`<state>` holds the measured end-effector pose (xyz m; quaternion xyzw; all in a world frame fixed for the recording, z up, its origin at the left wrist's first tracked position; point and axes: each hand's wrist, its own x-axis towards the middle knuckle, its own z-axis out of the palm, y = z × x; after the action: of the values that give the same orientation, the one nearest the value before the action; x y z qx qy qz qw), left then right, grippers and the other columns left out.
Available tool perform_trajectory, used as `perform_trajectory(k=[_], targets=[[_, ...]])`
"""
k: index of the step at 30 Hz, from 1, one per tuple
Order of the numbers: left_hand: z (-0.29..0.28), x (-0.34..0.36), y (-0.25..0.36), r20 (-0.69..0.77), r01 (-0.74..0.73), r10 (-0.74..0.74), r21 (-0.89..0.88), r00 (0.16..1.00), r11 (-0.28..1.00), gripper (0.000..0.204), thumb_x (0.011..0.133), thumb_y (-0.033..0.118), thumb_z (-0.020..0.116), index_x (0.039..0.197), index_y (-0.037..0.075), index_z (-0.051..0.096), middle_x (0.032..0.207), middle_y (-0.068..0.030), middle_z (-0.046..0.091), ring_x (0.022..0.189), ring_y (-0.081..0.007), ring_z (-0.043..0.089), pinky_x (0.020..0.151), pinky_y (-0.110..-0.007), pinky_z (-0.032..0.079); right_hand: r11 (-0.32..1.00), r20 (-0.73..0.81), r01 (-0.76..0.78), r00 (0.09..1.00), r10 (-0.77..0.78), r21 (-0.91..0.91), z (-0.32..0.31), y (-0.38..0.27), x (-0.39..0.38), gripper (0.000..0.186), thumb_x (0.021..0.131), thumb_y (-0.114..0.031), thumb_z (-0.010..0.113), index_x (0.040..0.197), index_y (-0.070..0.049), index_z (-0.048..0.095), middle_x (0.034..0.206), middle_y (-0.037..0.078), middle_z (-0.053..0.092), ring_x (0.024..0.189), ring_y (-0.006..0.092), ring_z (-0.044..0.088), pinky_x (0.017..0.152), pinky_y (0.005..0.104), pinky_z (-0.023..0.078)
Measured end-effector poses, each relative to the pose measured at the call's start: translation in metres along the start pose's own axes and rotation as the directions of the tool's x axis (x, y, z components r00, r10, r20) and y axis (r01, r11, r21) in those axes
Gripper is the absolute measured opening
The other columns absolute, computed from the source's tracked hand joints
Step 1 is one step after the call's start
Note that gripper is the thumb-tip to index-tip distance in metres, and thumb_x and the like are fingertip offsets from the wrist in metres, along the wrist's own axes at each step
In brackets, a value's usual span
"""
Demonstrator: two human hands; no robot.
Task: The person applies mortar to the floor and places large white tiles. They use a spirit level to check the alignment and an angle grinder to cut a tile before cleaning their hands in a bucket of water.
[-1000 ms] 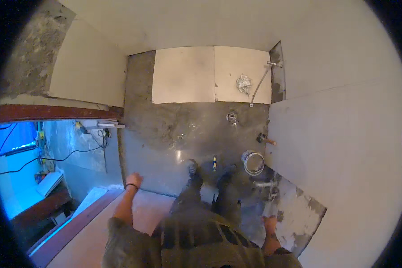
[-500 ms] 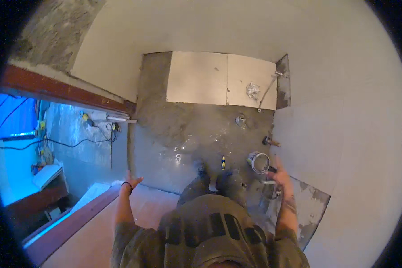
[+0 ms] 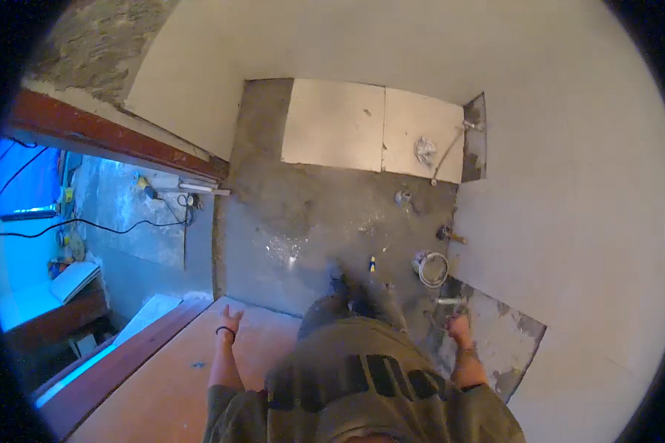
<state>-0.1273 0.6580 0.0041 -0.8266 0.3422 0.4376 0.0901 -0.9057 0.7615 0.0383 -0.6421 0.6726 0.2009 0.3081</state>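
Note:
My left hand (image 3: 230, 319) is held out with its fingers apart and nothing in it. It shows over a pinkish-tan panel (image 3: 174, 369), and a dark band circles its wrist. On the right side my right hand (image 3: 458, 326) has its fingers curled in. Whether something small is inside them is hidden. Just above it a metal tap (image 3: 451, 300) sticks out from the bare wall patch. A round bucket (image 3: 431, 269) stands on the floor a little farther off, apart from the hand. Near my feet lies a small yellow and dark object (image 3: 372, 263), perhaps a tool.
Two large pale tiles (image 3: 334, 125) lie at the far end, with a crumpled wrapper (image 3: 425, 150) on one. A drain pipe (image 3: 403, 198) and a capped pipe stub (image 3: 451, 235) rise nearby. Beyond the doorway sits a yellow power tool (image 3: 146, 186) with a cord (image 3: 125, 236).
My right hand has pulled back from beside the bucket to below the tap, and its fingers have curled. My left hand has moved slightly right and nearer to me.

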Motion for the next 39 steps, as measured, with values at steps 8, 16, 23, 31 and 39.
perform_trajectory(k=[8, 16, 23, 31, 39], targets=[[0.001, 0.026, 0.036, -0.068, -0.317, 0.314, -0.043, 0.947, 0.947, 0.07, 0.076, 0.034, 0.067, 0.132, 0.002, 0.04, 0.132, -0.0235, 0.044, 0.122, -0.0352, 0.043, 0.098, -0.04, 0.037, 0.899, -0.321, -0.178, 0.891, 0.32, 0.4, -0.002, -0.036, -0.001, 0.047, 0.094, -0.039, 0.037, 0.077, -0.003, 0.062, 0.072, 0.022, 0.061, 0.071, 0.0408, 0.059, 0.063, 0.0483, 0.046], [-0.065, 0.028, 0.066, -0.085, -0.344, 0.338, -0.083, 0.937, 0.935, 0.045, 0.079, 0.035, 0.065, 0.108, 0.001, 0.057, 0.101, -0.0238, 0.062, 0.095, -0.0372, 0.059, 0.08, -0.043, 0.046, 0.615, -0.269, 0.101, 0.945, 0.186, 0.782, -0.162, -0.091, 0.023, 0.028, 0.091, -0.025, 0.05, 0.113, -0.008, 0.054, 0.101, 0.011, 0.064, 0.082, 0.022, 0.063, 0.065, 0.0361, 0.05], [-0.033, 0.002, 0.177, 0.018, -0.53, 0.533, 0.144, 0.846, 0.836, 0.061, 0.079, 0.042, 0.064, 0.119, -0.003, 0.052, 0.104, -0.0231, 0.062, 0.095, -0.0339, 0.06, 0.082, -0.039, 0.046, 0.659, 0.065, -0.186, 0.977, 0.204, 0.729, 0.061, 0.055, -0.012, 0.025, 0.083, -0.029, 0.062, 0.09, -0.005, 0.064, 0.083, 0.009, 0.066, 0.073, 0.0233, 0.063, 0.063, 0.0355, 0.051], [-0.027, 0.0, 0.12, -0.003, -0.264, 0.29, 0.406, 0.957, 0.875, 0.057, 0.075, 0.042, 0.067, 0.109, -0.003, 0.057, 0.1, -0.0231, 0.063, 0.097, -0.037, 0.059, 0.082, -0.044, 0.047, 0.763, -0.047, -0.423, 0.861, 0.507, 0.489, -0.007, -0.073, -0.028, 0.029, 0.077, -0.028, 0.065, 0.072, -0.001, 0.055, 0.07, 0.018, 0.057, 0.07, 0.0347, 0.057, 0.063, 0.0424, 0.044], [-0.044, -0.016, 0.168, -0.247, -0.129, 0.259, 0.441, 0.934, 0.888, 0.035, 0.077, 0.032, 0.06, 0.09, 0.0, 0.061, 0.095, -0.0218, 0.063, 0.089, -0.039, 0.061, 0.077, -0.047, 0.048, 0.839, -0.428, -0.137, 0.81, 0.401, 0.526, -0.044, -0.046, 0.011, 0.017, 0.07, -0.013, 0.059, 0.066, -0.001, 0.047, 0.066, 0.019, 0.054, 0.067, 0.0388, 0.054, 0.059, 0.0433, 0.043]])
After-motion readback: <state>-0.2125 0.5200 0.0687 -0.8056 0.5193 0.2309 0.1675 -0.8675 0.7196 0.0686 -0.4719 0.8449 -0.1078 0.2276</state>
